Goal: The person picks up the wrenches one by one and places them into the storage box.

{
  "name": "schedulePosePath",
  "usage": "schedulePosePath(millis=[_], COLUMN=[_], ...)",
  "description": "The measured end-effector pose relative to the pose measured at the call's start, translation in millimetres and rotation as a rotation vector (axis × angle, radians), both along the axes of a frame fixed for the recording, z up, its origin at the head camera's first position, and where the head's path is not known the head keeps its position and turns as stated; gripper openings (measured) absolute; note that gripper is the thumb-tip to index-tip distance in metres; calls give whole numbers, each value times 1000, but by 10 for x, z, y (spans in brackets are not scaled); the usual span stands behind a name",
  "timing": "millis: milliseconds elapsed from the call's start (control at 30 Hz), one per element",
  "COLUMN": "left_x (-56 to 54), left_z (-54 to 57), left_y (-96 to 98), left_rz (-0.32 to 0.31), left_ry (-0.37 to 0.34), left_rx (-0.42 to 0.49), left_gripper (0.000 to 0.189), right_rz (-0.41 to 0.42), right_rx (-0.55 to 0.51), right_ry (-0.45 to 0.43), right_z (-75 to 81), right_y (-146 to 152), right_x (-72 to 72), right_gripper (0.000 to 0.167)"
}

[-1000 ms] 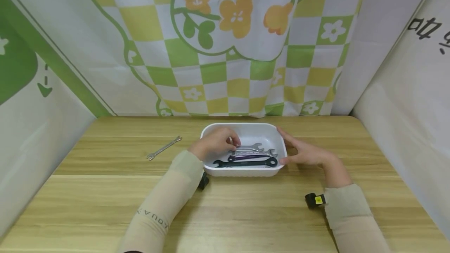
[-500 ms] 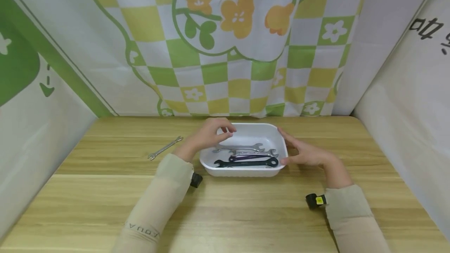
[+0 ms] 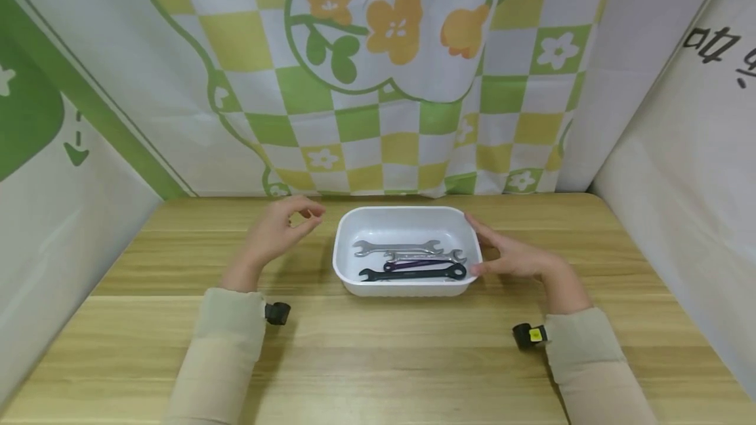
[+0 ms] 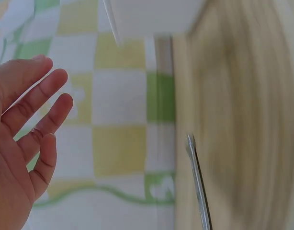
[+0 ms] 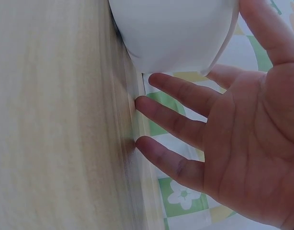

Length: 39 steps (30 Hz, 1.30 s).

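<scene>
My left hand [image 3: 277, 231] hangs above the table, left of the white tray [image 3: 407, 289], its fingers loosely bent around nothing. A silver wrench [image 4: 199, 184] lies on the table below it, seen in the left wrist view; in the head view the hand and forearm hide it. In the tray lie a silver open-end wrench [image 3: 398, 248], a second silver wrench [image 3: 425, 257], a purple wrench [image 3: 407, 266] and a black wrench [image 3: 413, 275]. My right hand [image 3: 510, 256] touches the tray's right end, thumb at the near corner and index finger at the far one, other fingers extended.
The wooden table [image 3: 378, 359] meets a checked flowered cloth [image 3: 378, 123] at its back edge, close behind the tray. White printed sheets [image 3: 691, 169] stand at both sides. Each wrist wears a small black camera [image 3: 277, 313].
My left hand has left the tray, rising and moving left over the loose wrench. The silver wrench it was touching now lies in the tray. My right hand has stayed at the tray's end.
</scene>
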<state>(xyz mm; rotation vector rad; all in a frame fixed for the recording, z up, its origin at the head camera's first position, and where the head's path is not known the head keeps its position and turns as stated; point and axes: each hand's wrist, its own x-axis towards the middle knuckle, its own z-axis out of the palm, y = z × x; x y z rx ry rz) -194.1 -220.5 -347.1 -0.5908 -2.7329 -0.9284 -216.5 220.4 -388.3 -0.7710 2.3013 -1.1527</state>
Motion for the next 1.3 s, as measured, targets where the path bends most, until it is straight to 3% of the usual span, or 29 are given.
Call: schedulePosePath(millis=[200, 500, 900, 1300], left_x=[70, 80, 6, -76], left_z=[-81, -180, -304, -392], left_y=[-361, -706, -838, -918], left_rz=[75, 89, 78, 49], left_ry=[-95, -181, -296, -390], left_rx=[-42, -81, -140, -127], left_gripper=[22, 26, 33, 34], right_rz=[-7, 2, 5, -2], right_rx=[1, 14, 16, 16], right_ry=[0, 8, 13, 3], right_z=[7, 33, 3, 8], right_y=[4, -5, -4, 0], right_x=[5, 3, 2, -10], right_gripper=[107, 108, 107, 107])
